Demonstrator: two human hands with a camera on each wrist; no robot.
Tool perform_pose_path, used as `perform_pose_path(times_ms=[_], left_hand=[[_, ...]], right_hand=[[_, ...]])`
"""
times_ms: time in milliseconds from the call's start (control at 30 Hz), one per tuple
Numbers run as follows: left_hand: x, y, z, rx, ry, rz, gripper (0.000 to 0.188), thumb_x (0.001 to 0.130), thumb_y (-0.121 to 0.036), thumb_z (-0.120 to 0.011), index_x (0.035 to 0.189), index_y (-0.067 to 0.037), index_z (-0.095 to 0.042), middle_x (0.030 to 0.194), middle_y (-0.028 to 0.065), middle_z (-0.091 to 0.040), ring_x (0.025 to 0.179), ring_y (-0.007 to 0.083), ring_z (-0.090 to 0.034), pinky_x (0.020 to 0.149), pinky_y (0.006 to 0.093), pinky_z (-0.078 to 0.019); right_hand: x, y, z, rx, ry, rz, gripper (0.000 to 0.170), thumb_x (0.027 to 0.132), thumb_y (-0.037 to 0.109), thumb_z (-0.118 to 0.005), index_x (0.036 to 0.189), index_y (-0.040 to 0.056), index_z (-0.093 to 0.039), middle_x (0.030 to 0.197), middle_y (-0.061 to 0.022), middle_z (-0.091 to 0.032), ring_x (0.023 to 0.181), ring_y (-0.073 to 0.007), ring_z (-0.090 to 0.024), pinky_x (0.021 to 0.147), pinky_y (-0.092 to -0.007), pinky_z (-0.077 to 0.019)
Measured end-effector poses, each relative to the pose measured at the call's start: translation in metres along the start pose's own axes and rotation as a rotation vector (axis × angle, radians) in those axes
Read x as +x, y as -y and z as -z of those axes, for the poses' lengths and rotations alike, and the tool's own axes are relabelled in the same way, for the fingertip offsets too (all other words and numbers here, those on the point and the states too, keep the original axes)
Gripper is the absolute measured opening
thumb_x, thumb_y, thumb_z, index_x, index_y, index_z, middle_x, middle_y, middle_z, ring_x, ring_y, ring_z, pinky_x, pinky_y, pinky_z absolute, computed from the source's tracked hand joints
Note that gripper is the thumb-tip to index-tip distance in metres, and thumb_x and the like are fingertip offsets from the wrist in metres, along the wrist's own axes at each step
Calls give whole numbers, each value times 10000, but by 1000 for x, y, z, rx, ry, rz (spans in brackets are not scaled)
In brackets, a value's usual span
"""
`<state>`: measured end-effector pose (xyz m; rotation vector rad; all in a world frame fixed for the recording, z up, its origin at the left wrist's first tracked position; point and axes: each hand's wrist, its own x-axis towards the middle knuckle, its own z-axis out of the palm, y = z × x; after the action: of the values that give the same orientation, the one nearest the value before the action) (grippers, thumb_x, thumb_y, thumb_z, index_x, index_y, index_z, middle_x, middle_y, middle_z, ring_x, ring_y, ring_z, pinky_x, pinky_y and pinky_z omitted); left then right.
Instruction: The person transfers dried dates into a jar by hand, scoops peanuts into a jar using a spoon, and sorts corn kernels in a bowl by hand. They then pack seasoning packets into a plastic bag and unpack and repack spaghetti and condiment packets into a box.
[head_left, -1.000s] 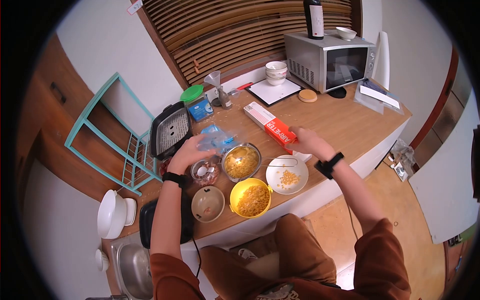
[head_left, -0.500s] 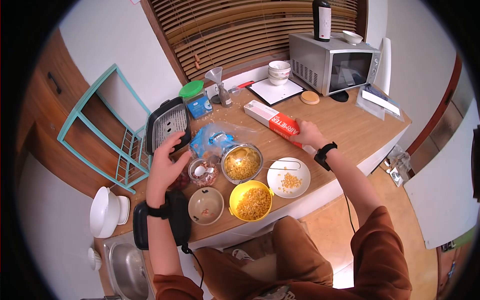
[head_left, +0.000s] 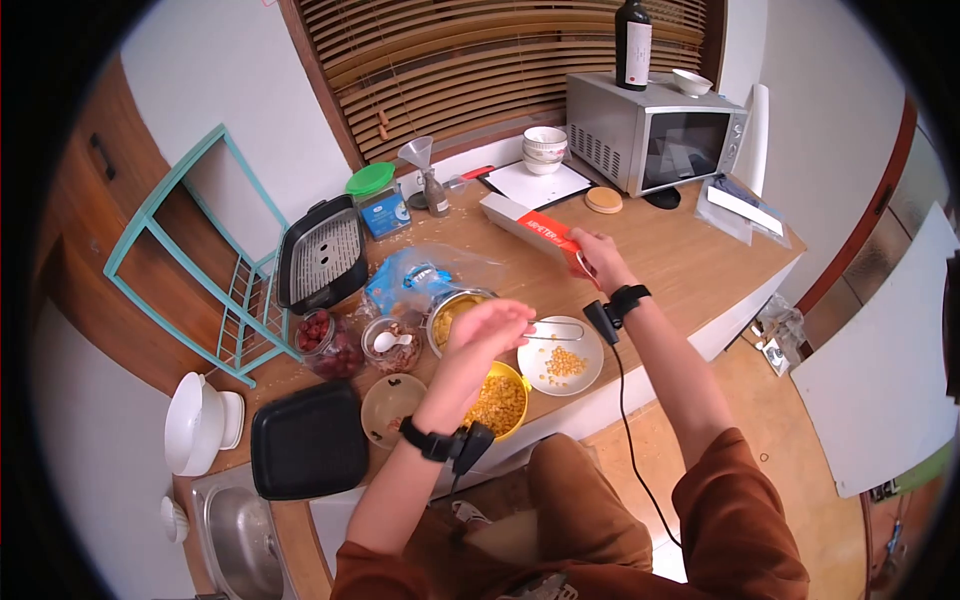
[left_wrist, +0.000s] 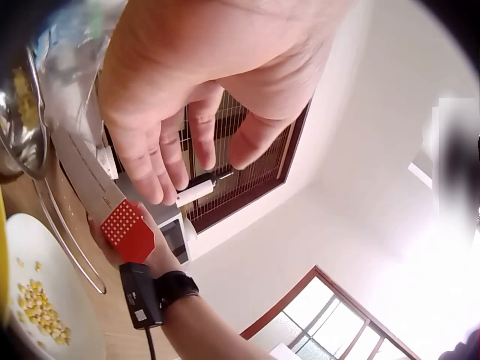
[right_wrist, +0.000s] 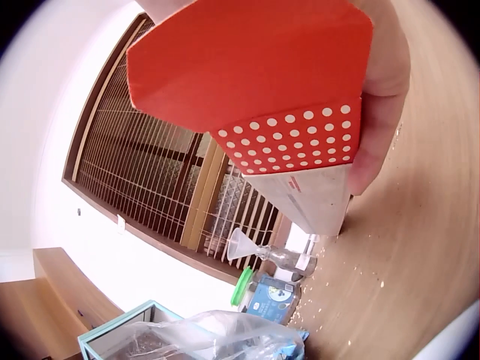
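Note:
My right hand (head_left: 600, 258) grips the near end of a long red and white box (head_left: 540, 228); in the right wrist view its red end panel (right_wrist: 255, 67) fills the top, with fingers wrapped along one side. My left hand (head_left: 482, 338) hovers over the metal strainer (head_left: 432, 335) and the yellow bowl (head_left: 524, 402), its fingers loosely bent with nothing held, as the left wrist view also shows. Beside it stands a white plate (head_left: 590, 384) with corn kernels (head_left: 566, 362). The left hand partly hides the strainer and the yellow bowl, which contains more corn.
Left of the strainer are a plastic bag (head_left: 430, 270), a jar with a white spoon (head_left: 392, 342), a jar of red fruit (head_left: 328, 345) and a beige bowl (head_left: 378, 425). Farther back stand a green-lidded container (head_left: 385, 210), stacked bowls (head_left: 544, 150) and a microwave (head_left: 660, 135).
The left hand let go of the plastic bag, drew back left, then swung right over the strainer and yellow bowl. The right hand took hold of the box, whose near end is now tipped up.

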<state>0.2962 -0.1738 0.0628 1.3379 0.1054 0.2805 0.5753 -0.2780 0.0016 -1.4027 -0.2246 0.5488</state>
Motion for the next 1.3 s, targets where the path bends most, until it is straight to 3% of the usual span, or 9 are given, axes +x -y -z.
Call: perform_pose_path(times_ms=[133,233,300,400,567,767,1000,1067,1300], left_hand=[[35,12,-8,-87,-104,52,164,1001,-110,-582,1119,-4,-625,1125,137,-684,1002,226,-687,896,350,-556],[51,16,-12,-67,-122,58,184,1001,-132,-592,1132,-7,-618,1131,141,-680,1008,224,-682,894,350,-556],[63,21,-13,-52,-139,63,194,998,-141,-600,1136,-6,-616,1120,136,-682,1002,221,-681,895,349,-554],[82,32,-14,-109,-227,80,258,982,-189,-635,1174,-19,-604,1142,136,-668,1010,229,-666,913,356,-542],[109,51,-15,-219,-411,99,526,925,-341,-705,1323,-55,-515,1309,156,-544,1164,281,-559,1027,427,-443],[148,73,-19,-406,-422,259,594,869,-504,-719,1262,-91,-551,1255,133,-571,1046,255,-595,980,419,-454],[123,39,-57,-587,-126,160,554,827,-540,-745,1167,-125,-605,1030,92,-667,952,229,-653,817,382,-537],[102,18,-79,-696,-402,123,453,843,-524,-727,1052,-135,-630,942,56,-681,842,213,-666,755,377,-553],[16,-34,-79,-761,-461,-115,396,871,-450,-663,1068,-112,-600,903,67,-667,803,221,-660,743,363,-553]], right_hand=[[0,4,-6,58,-52,-73,419,926,384,-638,1091,-1,-630,900,-101,-643,662,-195,-646,532,-329,-604],[16,6,-5,94,21,-231,428,931,458,-608,1051,49,-643,843,-87,-651,597,-177,-625,492,-299,-573],[21,8,-4,2,290,-292,426,933,511,-584,1015,96,-635,753,-50,-646,552,-151,-610,464,-267,-534],[24,9,-15,-6,263,-303,409,937,521,-586,993,117,-620,687,-20,-635,525,-133,-606,444,-242,-496],[3,13,-16,230,273,-238,422,943,504,-594,1078,106,-631,785,-57,-679,575,-168,-651,476,-258,-537],[-13,-11,3,524,347,-128,423,954,452,-635,1186,97,-635,903,-98,-716,654,-222,-705,530,-292,-605],[-130,28,2,508,389,-100,497,966,466,-618,1184,21,-639,752,-116,-715,574,-200,-692,504,-265,-599],[-159,38,-7,546,333,-121,509,974,487,-597,1188,27,-641,794,-118,-724,580,-200,-693,502,-271,-592],[-240,44,-41,332,416,123,548,1027,527,-512,1214,25,-627,820,-39,-674,617,-117,-648,507,-226,-497]])
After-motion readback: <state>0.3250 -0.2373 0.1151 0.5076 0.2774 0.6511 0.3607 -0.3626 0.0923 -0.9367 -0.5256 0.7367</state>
